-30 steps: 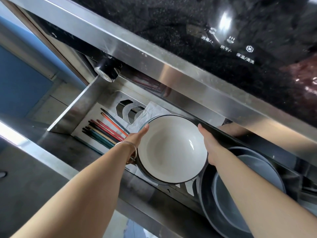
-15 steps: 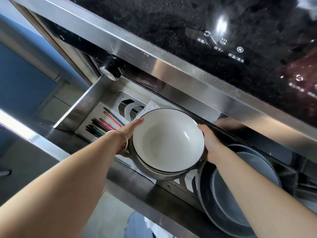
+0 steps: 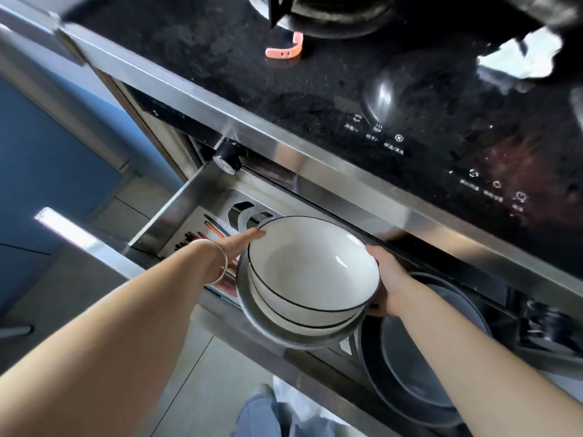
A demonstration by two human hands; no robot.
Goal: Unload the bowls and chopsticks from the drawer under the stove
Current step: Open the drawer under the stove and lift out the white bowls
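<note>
Both hands are supporting the stack of bowls [image 3: 307,279] between them, just above the open drawer [image 3: 176,212]: right hand [image 3: 386,287] gripping its right side, left hand [image 3: 235,253] pressing flat-fingered on its left. Beyond the left wrist, the chopsticks [image 3: 197,238] are lying partly hidden.

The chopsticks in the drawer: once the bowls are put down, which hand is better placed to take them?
Probably the left hand. The chopsticks lie at the drawer's left end, just beyond its fingers; the right hand is across the stacked bowls.
</note>
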